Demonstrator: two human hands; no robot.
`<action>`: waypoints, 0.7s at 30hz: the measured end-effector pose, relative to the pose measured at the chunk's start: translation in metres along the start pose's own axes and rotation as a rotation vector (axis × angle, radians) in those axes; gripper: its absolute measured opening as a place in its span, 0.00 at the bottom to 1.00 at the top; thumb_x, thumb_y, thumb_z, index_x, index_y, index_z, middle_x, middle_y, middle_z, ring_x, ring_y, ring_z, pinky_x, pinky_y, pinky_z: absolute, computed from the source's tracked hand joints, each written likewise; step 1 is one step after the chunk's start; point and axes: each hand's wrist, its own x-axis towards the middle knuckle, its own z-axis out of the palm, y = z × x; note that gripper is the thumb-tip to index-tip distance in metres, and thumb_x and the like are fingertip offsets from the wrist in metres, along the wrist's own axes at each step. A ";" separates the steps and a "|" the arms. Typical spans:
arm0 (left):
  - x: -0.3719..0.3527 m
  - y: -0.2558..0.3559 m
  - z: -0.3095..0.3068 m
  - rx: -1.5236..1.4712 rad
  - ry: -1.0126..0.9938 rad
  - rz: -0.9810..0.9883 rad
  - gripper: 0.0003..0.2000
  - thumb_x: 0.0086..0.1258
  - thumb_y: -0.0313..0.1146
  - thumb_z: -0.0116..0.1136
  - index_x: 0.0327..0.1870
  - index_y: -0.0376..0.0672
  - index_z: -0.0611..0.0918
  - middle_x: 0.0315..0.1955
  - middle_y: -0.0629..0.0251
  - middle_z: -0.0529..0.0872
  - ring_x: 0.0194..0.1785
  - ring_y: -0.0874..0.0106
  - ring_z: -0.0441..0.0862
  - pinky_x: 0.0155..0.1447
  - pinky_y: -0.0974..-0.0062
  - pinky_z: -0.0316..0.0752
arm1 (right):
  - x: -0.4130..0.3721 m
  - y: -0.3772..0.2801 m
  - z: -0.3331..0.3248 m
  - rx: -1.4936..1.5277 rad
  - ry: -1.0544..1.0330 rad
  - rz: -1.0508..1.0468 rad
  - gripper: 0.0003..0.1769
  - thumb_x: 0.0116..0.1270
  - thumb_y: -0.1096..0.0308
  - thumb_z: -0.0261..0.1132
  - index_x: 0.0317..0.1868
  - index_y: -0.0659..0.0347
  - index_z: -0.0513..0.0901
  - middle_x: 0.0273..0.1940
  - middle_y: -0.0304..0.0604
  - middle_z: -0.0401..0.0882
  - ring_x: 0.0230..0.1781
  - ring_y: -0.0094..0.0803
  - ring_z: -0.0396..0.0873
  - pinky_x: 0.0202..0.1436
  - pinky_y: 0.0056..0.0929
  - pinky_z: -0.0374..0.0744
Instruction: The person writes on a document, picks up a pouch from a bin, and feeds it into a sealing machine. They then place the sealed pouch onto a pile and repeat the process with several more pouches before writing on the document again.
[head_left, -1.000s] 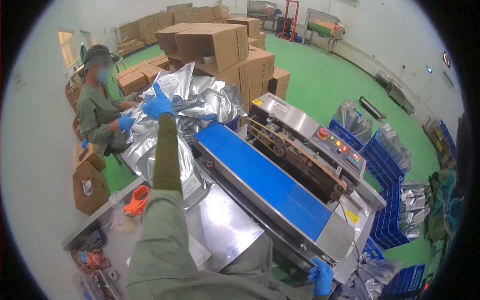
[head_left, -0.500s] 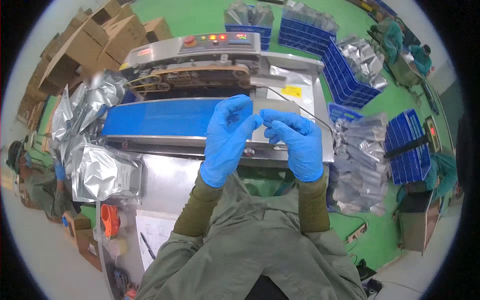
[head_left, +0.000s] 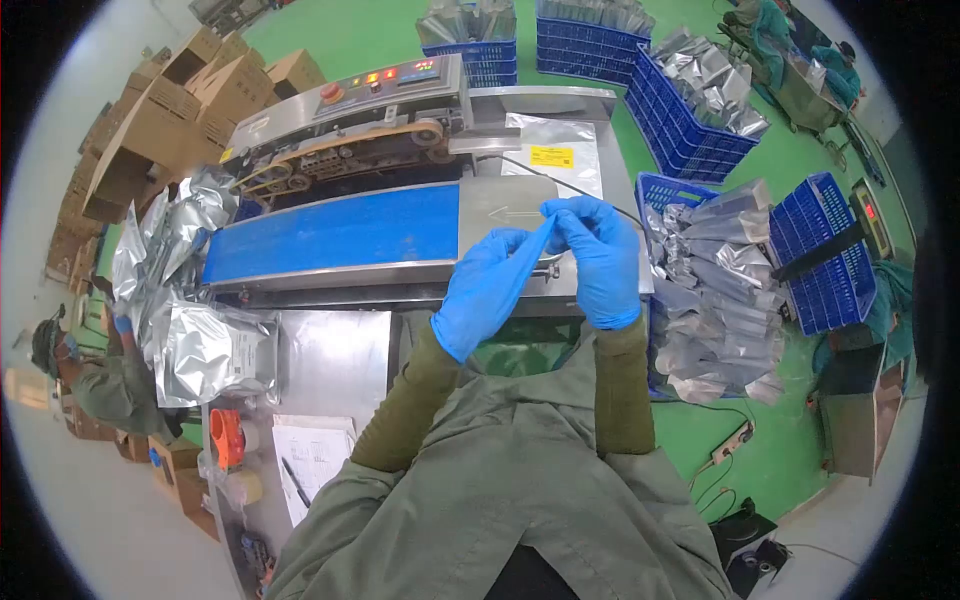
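Both hands wear blue gloves and meet above the front edge of a band sealing machine [head_left: 340,100]. My right hand [head_left: 605,265] pinches the stretched tip of a glove finger [head_left: 535,245] on my left hand [head_left: 480,295]. The left hand holds nothing; its other fingers are partly bent and apart. Behind the hands lies the machine's blue conveyor belt [head_left: 340,235], with a metal plate [head_left: 500,195] marked by an arrow at its right end. Beyond them, a flat silver pouch [head_left: 585,150] with a yellow label [head_left: 552,156] rests on the metal surface.
Filled silver bags [head_left: 215,350] are heaped at the left. On the right, a blue crate [head_left: 665,190] holds many silver pouches [head_left: 720,290]. Papers [head_left: 310,460] with a pen [head_left: 296,482] and an orange tape dispenser [head_left: 228,438] lie front left. Co-workers [head_left: 115,380] sit at both sides.
My left hand has moved right and lower, and its glove finger is now stretched up into my right hand's pinch. The view has turned slightly.
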 end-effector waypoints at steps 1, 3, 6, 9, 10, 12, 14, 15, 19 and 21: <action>0.011 -0.006 0.001 -0.033 0.062 0.114 0.21 0.68 0.47 0.54 0.48 0.35 0.78 0.41 0.57 0.81 0.42 0.71 0.78 0.49 0.76 0.72 | -0.002 0.003 0.001 0.052 -0.029 0.054 0.07 0.66 0.70 0.60 0.35 0.65 0.81 0.31 0.36 0.78 0.27 0.17 0.72 0.30 0.16 0.72; 0.037 -0.013 -0.004 -0.062 0.137 0.233 0.22 0.68 0.48 0.53 0.47 0.35 0.79 0.41 0.57 0.81 0.40 0.71 0.77 0.48 0.76 0.72 | -0.004 0.001 -0.007 -0.081 0.016 0.041 0.10 0.66 0.65 0.61 0.34 0.64 0.80 0.30 0.38 0.78 0.26 0.22 0.74 0.29 0.20 0.73; 0.075 -0.003 -0.015 -0.292 0.264 0.169 0.21 0.69 0.47 0.53 0.44 0.33 0.80 0.40 0.57 0.81 0.38 0.72 0.77 0.46 0.77 0.72 | -0.007 0.000 0.000 -0.525 -0.055 -0.042 0.16 0.66 0.56 0.61 0.33 0.63 0.79 0.28 0.44 0.78 0.25 0.34 0.76 0.30 0.29 0.74; 0.103 0.012 -0.007 -0.166 0.296 0.211 0.21 0.67 0.47 0.56 0.43 0.32 0.80 0.37 0.58 0.82 0.37 0.74 0.76 0.44 0.77 0.72 | -0.006 -0.001 0.019 -0.938 -0.186 -0.233 0.23 0.68 0.48 0.55 0.32 0.63 0.77 0.27 0.54 0.75 0.28 0.52 0.74 0.32 0.43 0.72; 0.113 0.011 -0.003 -0.211 0.346 0.225 0.21 0.66 0.47 0.58 0.42 0.33 0.81 0.36 0.60 0.83 0.37 0.75 0.76 0.43 0.77 0.72 | 0.001 0.010 0.022 -0.932 -0.170 -0.283 0.23 0.68 0.49 0.54 0.31 0.63 0.77 0.27 0.53 0.75 0.28 0.52 0.75 0.32 0.43 0.72; 0.115 0.018 -0.001 -0.337 0.363 0.245 0.21 0.62 0.48 0.62 0.39 0.35 0.82 0.32 0.64 0.84 0.35 0.77 0.77 0.42 0.77 0.72 | 0.011 0.016 0.028 -0.837 -0.171 -0.342 0.22 0.70 0.52 0.52 0.28 0.62 0.78 0.26 0.53 0.76 0.29 0.52 0.75 0.32 0.44 0.72; 0.118 0.024 -0.006 -0.260 0.382 0.211 0.20 0.62 0.47 0.62 0.40 0.34 0.82 0.32 0.64 0.84 0.36 0.77 0.77 0.42 0.77 0.73 | 0.014 0.013 0.029 -0.817 -0.212 -0.330 0.21 0.69 0.54 0.53 0.26 0.63 0.78 0.25 0.53 0.76 0.27 0.51 0.75 0.31 0.43 0.72; 0.119 0.025 -0.010 -0.179 0.403 0.165 0.20 0.62 0.46 0.62 0.40 0.34 0.82 0.32 0.65 0.84 0.36 0.78 0.77 0.42 0.78 0.73 | 0.014 0.012 0.031 -0.792 -0.258 -0.307 0.21 0.69 0.55 0.54 0.25 0.64 0.77 0.24 0.53 0.76 0.25 0.50 0.75 0.29 0.41 0.73; 0.118 0.022 -0.023 -0.235 0.366 0.359 0.19 0.63 0.48 0.62 0.40 0.36 0.82 0.31 0.68 0.82 0.32 0.81 0.73 0.38 0.82 0.68 | 0.000 0.011 0.037 -0.751 -0.368 -0.220 0.20 0.67 0.60 0.57 0.21 0.66 0.77 0.19 0.51 0.75 0.18 0.43 0.73 0.25 0.36 0.71; 0.125 0.021 -0.026 -0.486 0.373 0.504 0.28 0.67 0.57 0.51 0.49 0.36 0.80 0.41 0.62 0.82 0.41 0.75 0.75 0.47 0.74 0.68 | -0.006 0.021 0.043 -0.565 -0.387 -0.133 0.20 0.65 0.62 0.59 0.19 0.67 0.76 0.15 0.48 0.73 0.14 0.32 0.70 0.22 0.31 0.69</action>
